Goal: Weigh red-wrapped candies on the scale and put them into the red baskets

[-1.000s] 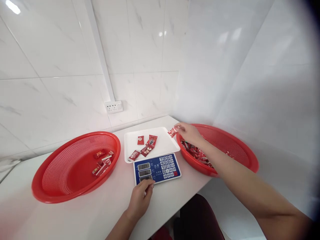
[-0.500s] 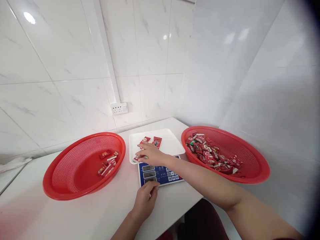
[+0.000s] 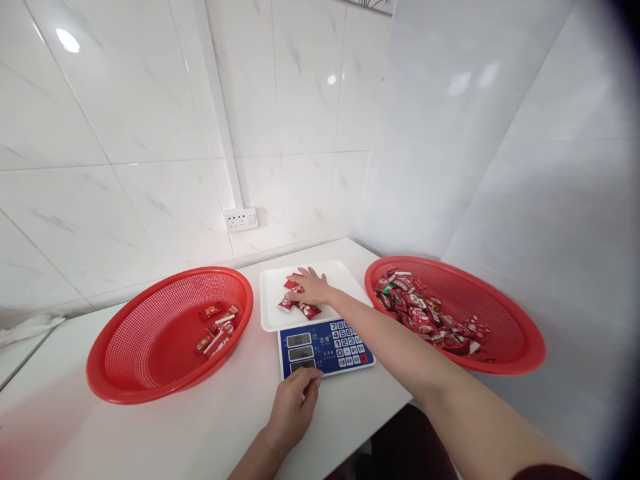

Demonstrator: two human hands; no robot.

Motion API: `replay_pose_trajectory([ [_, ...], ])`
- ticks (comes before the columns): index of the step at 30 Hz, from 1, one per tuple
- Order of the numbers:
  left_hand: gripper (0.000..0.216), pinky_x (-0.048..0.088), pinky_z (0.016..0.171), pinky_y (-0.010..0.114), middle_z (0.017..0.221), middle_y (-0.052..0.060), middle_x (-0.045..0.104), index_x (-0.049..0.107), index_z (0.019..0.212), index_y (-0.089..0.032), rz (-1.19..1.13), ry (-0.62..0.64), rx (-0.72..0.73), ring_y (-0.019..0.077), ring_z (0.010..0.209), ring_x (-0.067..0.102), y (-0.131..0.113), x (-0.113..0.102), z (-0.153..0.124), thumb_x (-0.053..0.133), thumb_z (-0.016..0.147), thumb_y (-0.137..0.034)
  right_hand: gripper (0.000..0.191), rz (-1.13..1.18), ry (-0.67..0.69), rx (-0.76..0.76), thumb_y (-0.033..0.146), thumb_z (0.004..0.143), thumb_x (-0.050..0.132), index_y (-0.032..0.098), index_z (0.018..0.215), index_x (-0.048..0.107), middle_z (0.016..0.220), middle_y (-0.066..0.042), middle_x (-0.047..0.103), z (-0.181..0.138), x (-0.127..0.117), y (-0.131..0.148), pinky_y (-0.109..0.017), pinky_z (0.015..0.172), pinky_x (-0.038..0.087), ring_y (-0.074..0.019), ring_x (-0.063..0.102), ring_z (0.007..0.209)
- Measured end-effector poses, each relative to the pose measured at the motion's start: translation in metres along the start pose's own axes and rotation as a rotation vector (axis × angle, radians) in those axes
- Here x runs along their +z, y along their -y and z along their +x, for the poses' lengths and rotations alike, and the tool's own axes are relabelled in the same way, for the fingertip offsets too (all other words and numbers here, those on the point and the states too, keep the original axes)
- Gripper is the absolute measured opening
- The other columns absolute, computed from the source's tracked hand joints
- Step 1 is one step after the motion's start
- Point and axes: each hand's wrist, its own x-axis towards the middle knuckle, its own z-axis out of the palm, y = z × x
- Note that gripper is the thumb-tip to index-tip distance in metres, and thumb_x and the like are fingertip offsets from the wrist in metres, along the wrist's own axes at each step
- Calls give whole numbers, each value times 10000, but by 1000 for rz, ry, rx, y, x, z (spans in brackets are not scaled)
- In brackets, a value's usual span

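My right hand (image 3: 311, 288) is spread over the white weighing tray (image 3: 345, 285), palm down, fingers apart. It touches or hovers just above several red-wrapped candies (image 3: 307, 310); part of the pile is hidden under it. The tray sits on a digital scale (image 3: 327, 357) with a blue keypad panel and small grey displays. At the front left edge of that panel rests my left hand (image 3: 294, 408), curled, with thumb and forefinger pressed together. Whatever may be between those fingers is hidden.
To the left stands a red perforated basket (image 3: 120, 387) with several wrapped candies in it. A second red basket (image 3: 523, 347), heaped with candies, stands right of the scale. Behind the table is a tiled wall with a power socket (image 3: 241, 219).
My right hand has shifted rightward and slightly back on the tray. The candies there now lie closer together around the middle. My left hand stays near the scale's front edge.
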Motion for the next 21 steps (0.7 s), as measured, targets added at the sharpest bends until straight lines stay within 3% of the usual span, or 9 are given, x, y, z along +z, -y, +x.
replay_pose_trajectory([
  [3,205,505,627,248,818,36,662,617,926,-222,4,-22,4,139,679,604,0,-1,1,426,851,-210,750,-39,33,-59,736,651,455,350,1293,411,1459,-70,222,0,7,4,-659,967,7,-374,80,1323],
  [7,202,502,615,237,810,25,665,621,918,-227,2,-37,9,136,675,610,0,-1,1,436,842,-202,679,-38,-32,-121,697,677,475,305,1230,499,1409,-83,331,-3,10,2,-634,987,42,-350,213,1291],
  [13,209,494,639,245,824,31,651,609,933,-219,-10,6,-37,135,694,598,1,0,0,416,855,-219,595,-5,-98,-100,607,735,500,280,1232,491,1333,-94,438,-14,-9,-7,-631,982,109,-322,312,1247],
  [17,207,481,637,239,828,24,648,606,927,-222,-19,17,-57,134,700,592,0,0,1,411,857,-220,504,102,-312,-172,484,814,473,214,1239,476,1295,-101,471,-50,-14,-5,-470,1004,271,-254,381,1208],
  [21,205,476,642,235,824,21,645,603,924,-221,-14,23,-44,130,699,587,-1,-1,0,411,855,-204,258,282,-575,-347,321,838,488,206,1054,569,1056,-81,611,-112,8,-2,-353,898,405,-195,522,1021],
])
